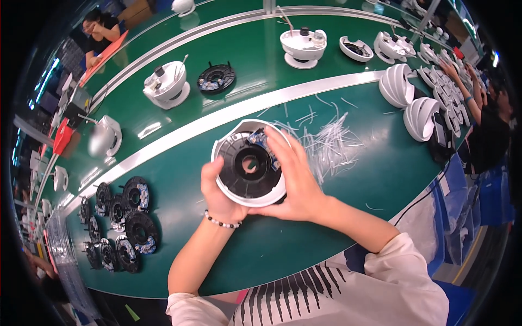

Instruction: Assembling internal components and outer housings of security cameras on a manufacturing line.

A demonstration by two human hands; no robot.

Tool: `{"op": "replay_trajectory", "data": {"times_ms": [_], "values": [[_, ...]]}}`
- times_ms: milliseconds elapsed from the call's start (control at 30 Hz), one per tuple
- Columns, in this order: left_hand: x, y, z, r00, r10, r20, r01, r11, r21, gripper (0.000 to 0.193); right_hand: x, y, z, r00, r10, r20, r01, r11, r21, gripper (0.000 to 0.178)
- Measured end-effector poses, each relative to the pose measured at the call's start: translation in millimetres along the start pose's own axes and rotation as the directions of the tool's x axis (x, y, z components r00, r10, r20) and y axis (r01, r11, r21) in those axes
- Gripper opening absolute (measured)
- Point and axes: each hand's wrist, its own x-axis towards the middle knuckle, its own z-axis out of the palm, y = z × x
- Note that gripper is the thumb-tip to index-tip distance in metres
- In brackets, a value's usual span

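Observation:
Above the middle of the green table, both my hands grip a round white plastic housing (224, 142). Inside it sits a black disc (239, 179) with a round hole in its centre and a blue circuit board (256, 138) along one side. My left hand (217, 190) wraps the left and lower rim, its thumb on the edge of the disc. Curled over the right side is my right hand (299, 182), with fingers reaching across the rim onto the circuit board. The underside of the housing is hidden.
Several black discs with circuit boards (142, 231) lie at the left. Beyond my hands is a pile of clear plastic strips (331, 144). White shells (418, 119) stand at the right. Past a pale rail (293, 95), white assemblies (302, 48) stand on the far surface. Other people sit nearby.

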Motion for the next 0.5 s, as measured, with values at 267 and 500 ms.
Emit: {"op": "replay_trajectory", "data": {"times_ms": [267,500], "values": [[129.7,-0.5,17.9,0.965,-0.259,-0.049,0.263,0.925,0.274,0.054,-2.9,56.5,-126.4,0.974,-0.024,-0.225,-0.085,0.881,-0.465,0.084],[241.0,-2.1,18.0,0.979,-0.179,-0.096,0.203,0.877,0.436,0.049,-75.9,103.5,-224.4,0.710,-0.133,-0.692,-0.552,0.504,-0.664,0.046]]}}
